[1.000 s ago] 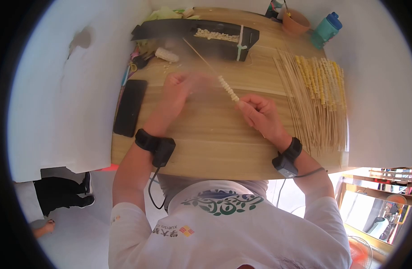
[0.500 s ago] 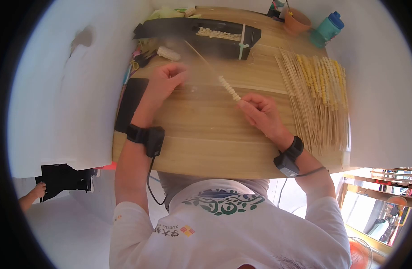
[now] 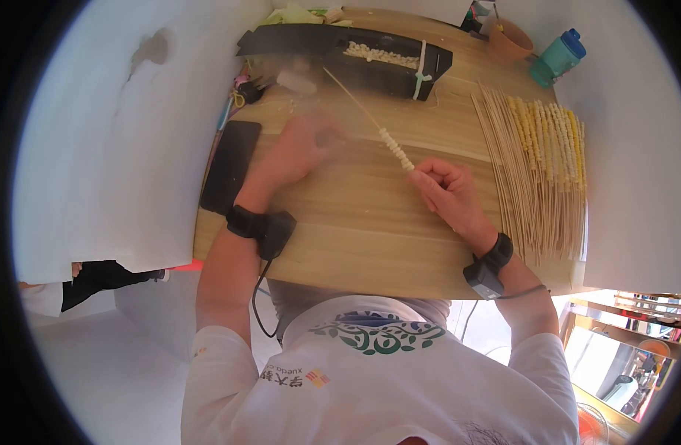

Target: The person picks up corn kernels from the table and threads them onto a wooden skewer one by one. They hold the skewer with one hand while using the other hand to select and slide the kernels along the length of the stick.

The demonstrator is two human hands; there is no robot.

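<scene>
My right hand [image 3: 452, 194] is closed, pinching the lower end of a thin wooden stick [image 3: 351, 96]. Small pale cream pieces [image 3: 395, 148] are threaded on the stick just above those fingers; their kind is too small to make out. The stick slants up and left, its bare tip near the black trough. My left hand [image 3: 305, 148] is over the table, left of the stick and apart from it. Motion smears its fingers, so what they hold, if anything, does not show. The black trough [image 3: 303, 48] at the back contains more pale pieces [image 3: 381, 55].
Many thin sticks [image 3: 515, 200] lie at the right, several bearing yellow and cream pieces [image 3: 552, 141]. A black phone-like slab [image 3: 231, 167] lies at the left. Behind stand a clay pot [image 3: 511, 38] and a blue-green bottle [image 3: 559, 58]. White walls flank the wooden table [image 3: 340, 256].
The view has shifted slightly. My left hand has come a little closer to me and to the right. My right hand and the stick keep about the same place over the table.
</scene>
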